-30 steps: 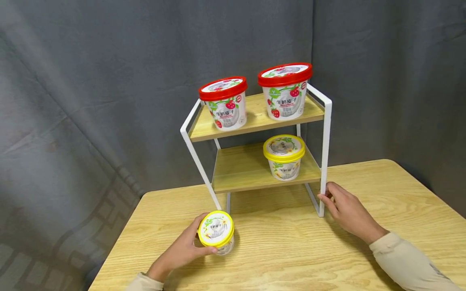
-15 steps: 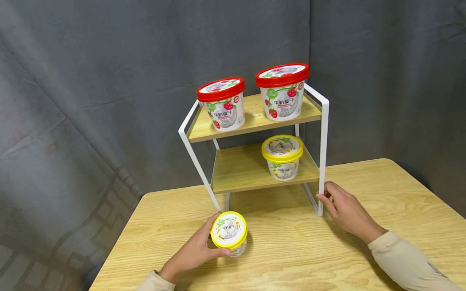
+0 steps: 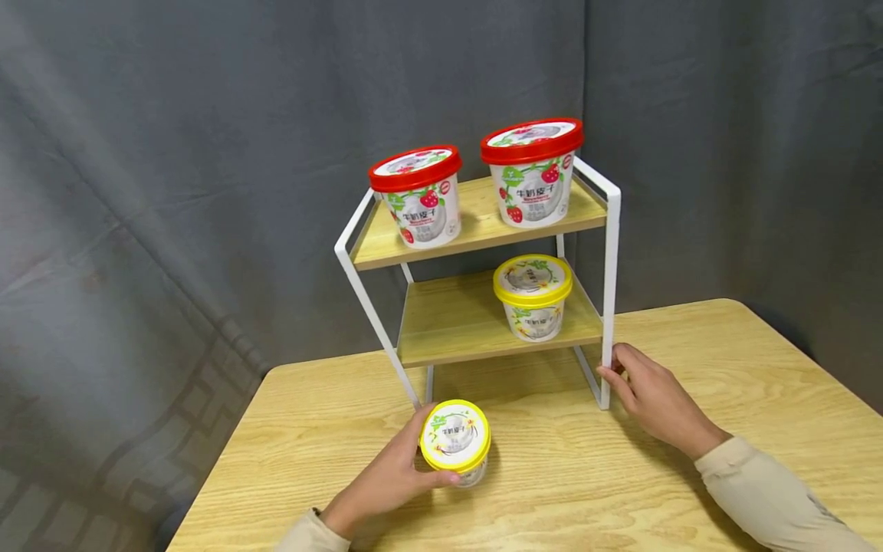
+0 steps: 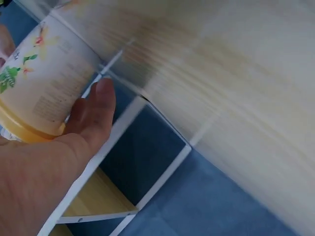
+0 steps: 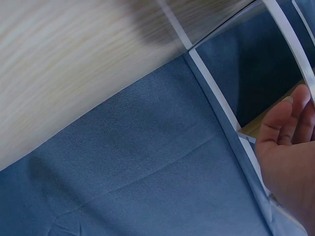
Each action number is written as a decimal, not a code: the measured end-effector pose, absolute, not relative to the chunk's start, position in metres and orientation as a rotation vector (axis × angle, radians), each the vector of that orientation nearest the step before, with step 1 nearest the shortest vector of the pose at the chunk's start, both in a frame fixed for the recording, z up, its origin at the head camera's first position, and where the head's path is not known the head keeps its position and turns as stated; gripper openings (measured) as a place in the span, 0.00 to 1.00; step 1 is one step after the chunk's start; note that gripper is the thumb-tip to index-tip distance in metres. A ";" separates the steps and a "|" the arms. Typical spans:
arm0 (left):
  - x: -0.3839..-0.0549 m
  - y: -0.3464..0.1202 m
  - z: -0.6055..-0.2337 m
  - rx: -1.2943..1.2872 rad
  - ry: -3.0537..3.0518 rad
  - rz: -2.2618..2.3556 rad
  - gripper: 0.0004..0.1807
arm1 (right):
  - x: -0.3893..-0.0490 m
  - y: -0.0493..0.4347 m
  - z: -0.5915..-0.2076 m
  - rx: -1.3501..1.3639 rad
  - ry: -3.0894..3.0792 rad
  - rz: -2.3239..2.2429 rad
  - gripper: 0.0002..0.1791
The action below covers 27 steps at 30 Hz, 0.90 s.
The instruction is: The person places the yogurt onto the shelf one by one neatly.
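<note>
My left hand (image 3: 395, 474) grips a yellow-lidded paper tub (image 3: 455, 435), thumb on the near side and fingers around the far left side. The tub is at the front left foot of a two-tier shelf rack (image 3: 441, 326); whether it touches the table I cannot tell. In the left wrist view the printed side of the tub (image 4: 54, 73) shows against the palm. My right hand (image 3: 651, 400) pinches the rack's front right white leg (image 3: 610, 284) low down, thumb in front. The right wrist view shows its curled fingers (image 5: 275, 120) beside the frame.
Two red-lidded strawberry tubs stand on the upper board, one left (image 3: 422, 211) and one right (image 3: 538, 188). Another yellow-lidded tub (image 3: 534, 307) stands at the right of the lower board. The wooden table (image 3: 552, 491) runs back to a grey curtain (image 3: 207, 153).
My left hand has carried the yellow-lidded tub to the right, past the rack's front left foot. The right hand keeps its hold on the leg. The head view has shifted slightly.
</note>
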State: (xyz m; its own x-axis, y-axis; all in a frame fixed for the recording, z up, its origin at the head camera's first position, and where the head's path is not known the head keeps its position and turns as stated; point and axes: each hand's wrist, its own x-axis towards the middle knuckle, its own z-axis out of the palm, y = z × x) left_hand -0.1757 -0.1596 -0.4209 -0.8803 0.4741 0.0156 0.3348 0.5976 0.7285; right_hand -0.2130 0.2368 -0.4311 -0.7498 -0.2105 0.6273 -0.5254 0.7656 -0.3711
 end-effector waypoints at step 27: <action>-0.182 -0.158 -0.416 0.534 2.244 1.529 0.54 | -0.212 0.238 -0.431 0.574 -2.377 0.725 0.11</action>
State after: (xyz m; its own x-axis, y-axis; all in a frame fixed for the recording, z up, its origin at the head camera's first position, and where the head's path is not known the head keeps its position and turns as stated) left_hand -0.1823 -0.1577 -0.4164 -0.8590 0.5040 -0.0905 0.1000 0.3385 0.9356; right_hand -0.2124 0.2381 -0.4313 -0.7376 -0.2253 0.6365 -0.5421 0.7596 -0.3593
